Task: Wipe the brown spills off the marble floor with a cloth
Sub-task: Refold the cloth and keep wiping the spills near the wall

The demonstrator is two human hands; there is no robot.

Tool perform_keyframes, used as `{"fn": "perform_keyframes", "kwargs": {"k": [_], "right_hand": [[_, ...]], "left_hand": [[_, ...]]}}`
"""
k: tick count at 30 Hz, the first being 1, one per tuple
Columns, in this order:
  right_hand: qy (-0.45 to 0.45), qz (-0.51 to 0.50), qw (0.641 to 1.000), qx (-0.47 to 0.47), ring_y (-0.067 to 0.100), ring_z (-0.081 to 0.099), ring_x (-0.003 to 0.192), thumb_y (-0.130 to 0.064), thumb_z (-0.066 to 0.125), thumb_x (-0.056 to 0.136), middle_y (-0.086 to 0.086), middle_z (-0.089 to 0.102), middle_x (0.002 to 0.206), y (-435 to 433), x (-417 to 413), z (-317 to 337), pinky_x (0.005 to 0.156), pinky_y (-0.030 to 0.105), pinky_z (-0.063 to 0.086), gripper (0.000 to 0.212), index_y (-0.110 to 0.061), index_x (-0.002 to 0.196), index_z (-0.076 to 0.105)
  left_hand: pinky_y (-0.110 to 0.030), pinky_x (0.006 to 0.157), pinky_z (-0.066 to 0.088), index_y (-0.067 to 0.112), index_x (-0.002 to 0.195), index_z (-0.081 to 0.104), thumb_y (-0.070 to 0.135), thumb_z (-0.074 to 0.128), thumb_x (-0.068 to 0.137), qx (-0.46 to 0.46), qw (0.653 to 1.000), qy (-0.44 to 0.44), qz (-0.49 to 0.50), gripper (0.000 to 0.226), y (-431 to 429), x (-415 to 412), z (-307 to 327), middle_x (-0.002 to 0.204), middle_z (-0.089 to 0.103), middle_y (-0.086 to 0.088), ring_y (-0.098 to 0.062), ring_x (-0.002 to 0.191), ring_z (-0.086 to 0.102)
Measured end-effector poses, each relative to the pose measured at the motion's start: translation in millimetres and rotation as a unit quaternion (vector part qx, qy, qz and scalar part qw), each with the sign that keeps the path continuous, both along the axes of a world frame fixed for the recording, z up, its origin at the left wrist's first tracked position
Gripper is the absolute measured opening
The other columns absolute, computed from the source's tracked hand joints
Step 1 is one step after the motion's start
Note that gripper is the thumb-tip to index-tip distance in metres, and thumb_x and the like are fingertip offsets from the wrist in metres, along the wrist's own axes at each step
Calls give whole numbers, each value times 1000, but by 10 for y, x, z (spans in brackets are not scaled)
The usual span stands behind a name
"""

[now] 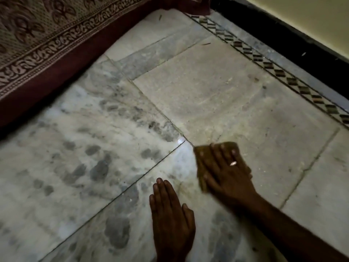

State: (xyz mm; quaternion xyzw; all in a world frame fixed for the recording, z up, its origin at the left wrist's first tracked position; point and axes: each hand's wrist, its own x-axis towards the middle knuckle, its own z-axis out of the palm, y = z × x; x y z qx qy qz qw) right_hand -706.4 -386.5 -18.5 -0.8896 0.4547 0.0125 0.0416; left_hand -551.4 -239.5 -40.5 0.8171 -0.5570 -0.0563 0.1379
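My right hand (pixel 224 169) presses flat, fingers spread, on a brownish-yellow cloth (pixel 201 171) lying on the marble floor (pixel 217 95) where several tile joints meet. The cloth shows at the hand's left side and beyond the fingertips; the picture is blurred there. A ring glints on one finger. Faint yellowish-brown smears (pixel 205 136) mark the pale tile just beyond the cloth. My left hand (pixel 171 216) rests flat on the floor nearer to me, left of the cloth, fingers straight and together, holding nothing.
A patterned rug with a dark red border (pixel 56 59) covers the floor at the upper left. A checkered inlay strip (pixel 279 72) runs diagonally at the right, beside a black skirting (pixel 302 46) and a pale wall. Grey veins mottle the left tiles.
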Motion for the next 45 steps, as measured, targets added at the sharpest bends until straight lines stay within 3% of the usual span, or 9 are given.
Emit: {"fn": "perform_keyframes", "kwargs": {"k": [5, 9, 14, 19, 25, 31, 36, 40, 45], "right_hand": [[-29, -108, 993, 37, 34, 2, 158, -57, 13, 102, 8, 3, 172, -817, 1013, -26, 126, 53, -3, 67, -34, 163, -1], [-33, 61, 998, -1, 39, 14, 156, -53, 23, 104, 12, 19, 169, -450, 1500, -45, 125, 57, 6, 63, -29, 162, 21], [-19, 192, 981, -27, 28, 21, 156, -53, 41, 103, 4, 24, 168, -3, 476, 23, 122, 54, 26, 62, -37, 160, 25], [7, -50, 998, -37, 31, 21, 155, -55, 27, 102, 7, 21, 169, -628, 476, 7, 123, 57, 16, 63, -38, 161, 17], [-73, 139, 987, -27, 33, 37, 149, -53, 35, 105, 8, 43, 160, -299, 1266, -100, 124, 54, 19, 55, -31, 154, 43], [1, -104, 994, -16, 31, 22, 155, -58, 28, 100, 6, 25, 168, -453, 150, -42, 125, 51, 12, 63, -38, 160, 25], [-37, -232, 972, -18, 37, 17, 155, -50, 28, 105, 12, 18, 169, 436, -227, -119, 120, 61, 23, 62, -26, 162, 22], [-67, -167, 984, -16, 35, 15, 156, -57, 44, 99, 11, 23, 168, 1262, -9, -66, 121, 61, 24, 71, -27, 161, 26], [-6, -62, 996, 62, 40, 13, 155, -83, 35, 89, 14, 16, 169, 2022, -224, 54, 118, 60, 13, 98, -23, 163, 16]], "left_hand": [[-54, 120, 29, -9, 152, 30, 30, 40, 95, -10, 1000, 14, -2, 69, 5, -10, 19, 163, 24, -27, -41, 151, 26], [-55, 118, 30, -10, 150, 32, 28, 38, 94, -34, 999, 27, 11, 68, 6, 11, 21, 161, 28, -27, -41, 150, 30], [-53, 120, 25, -11, 149, 34, 28, 41, 86, -39, 998, 53, 18, 74, -4, 32, -22, 161, 27, -27, -43, 148, 31], [-54, 119, 27, -10, 150, 33, 33, 43, 89, -7, 999, 36, -15, 75, -14, 9, -3, 161, 27, -28, -44, 149, 29], [-57, 115, 32, -12, 147, 37, 35, 38, 95, -67, 998, 15, -6, 71, -3, 40, -114, 156, 35, -32, -47, 142, 40], [-55, 119, 27, -10, 151, 32, 43, 41, 95, -64, 997, 17, -32, 77, -26, 23, -103, 159, 30, -30, -45, 146, 34], [-56, 121, 25, -9, 153, 28, 43, 36, 97, -38, 997, 34, -50, 77, -37, 52, -76, 161, 27, -29, -44, 148, 31], [-56, 121, 23, -6, 154, 28, 38, 32, 100, -53, 995, 15, -81, 70, -1, 81, -46, 160, 29, -30, -45, 147, 33], [-59, 120, 21, 2, 154, 36, 39, 27, 100, -18, 993, 47, -103, 67, -11, 122, -6, 159, 32, -28, -45, 146, 35]]}}
